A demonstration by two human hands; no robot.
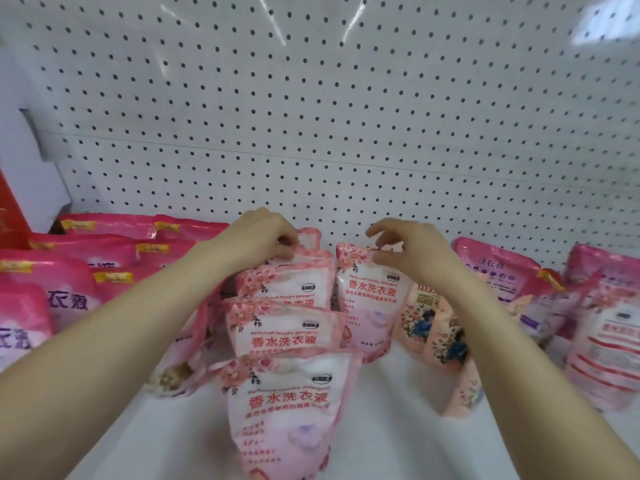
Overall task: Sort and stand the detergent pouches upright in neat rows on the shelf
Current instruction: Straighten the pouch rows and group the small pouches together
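The top of the back pouch is pinched by the left hand, its fingers closed on the upper seal. The neighbouring pouch, just right of the back pouch, is held at its top corner by the right hand, fingers curled shut on it. Both stand on the shelf, close to the pegboard.

A slump is the likely trouble: the pouches look soft and bottom-heavy, so a top pulled sideways could tip one forward onto the middle pouch and the front pouch, which stand in a line before the back pouch, and the row could be knocked over.

Left of the back pouch, dark pink pouches are lying flat in a stack, not yet stood up. Right of it, a floral pouch is partly hidden under the right forearm, and further mixed pouches are crowded there, so room for widening the row is limited.
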